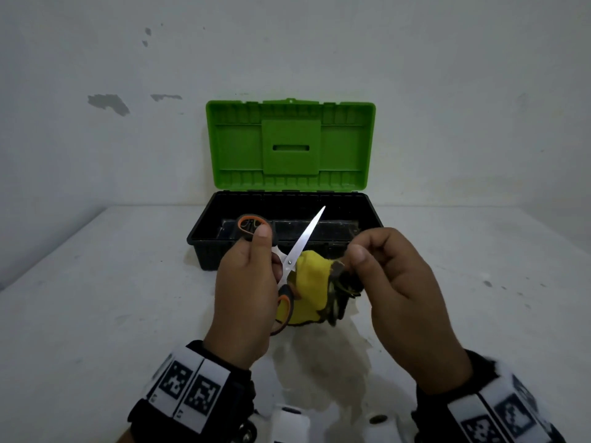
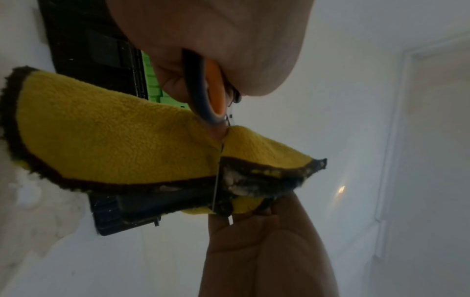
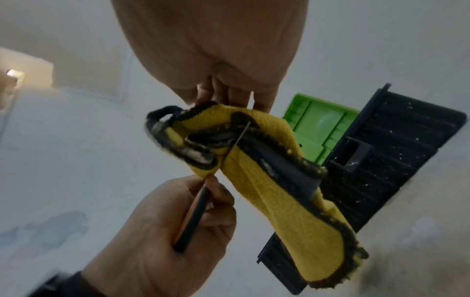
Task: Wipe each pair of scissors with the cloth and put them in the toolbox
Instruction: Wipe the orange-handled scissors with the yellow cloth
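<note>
My left hand grips the orange-and-black handles of a pair of scissors held above the table, in front of the toolbox. The scissors are spread, and one steel blade points up and to the right over the box. Just to the right, my right hand pinches a yellow cloth with a dark frayed edge, which drapes around the scissors below the pivot. In the right wrist view a thin blade edge cuts across the cloth. The black toolbox stands with its green lid raised; its inside is too dark to read.
The toolbox sits at the back of a white table, against a scuffed white wall. A stained patch marks the tabletop beneath my hands. Bare table surface lies to the left and right of the box.
</note>
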